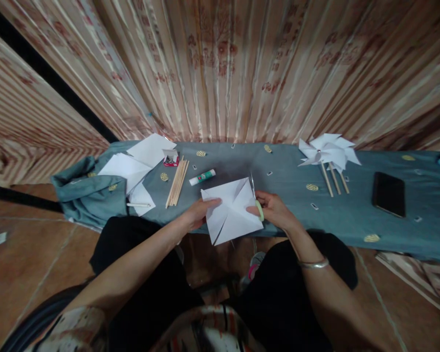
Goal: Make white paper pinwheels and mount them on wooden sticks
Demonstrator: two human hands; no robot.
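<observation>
A white paper square (238,222) with slits cut in from its corners is held over the near edge of the cloth-covered surface. My left hand (201,212) pinches it at the left edge, thumb on top. In my right hand (275,209) is a pair of scissors (259,210) with pale green handles; the blades point away from me along the paper's right corner. How far the blades are apart I cannot tell. Just beyond the paper lies a glue stick (202,177), and left of it a bundle of thin wooden sticks (177,183).
Paper sheets (122,166), a white pen (138,204) and a small red box (170,158) lie left. Several finished paper pinwheels (328,150) on sticks and a black phone (389,194) lie right on the grey-green cloth (289,176). A pleated curtain (220,73) hangs behind.
</observation>
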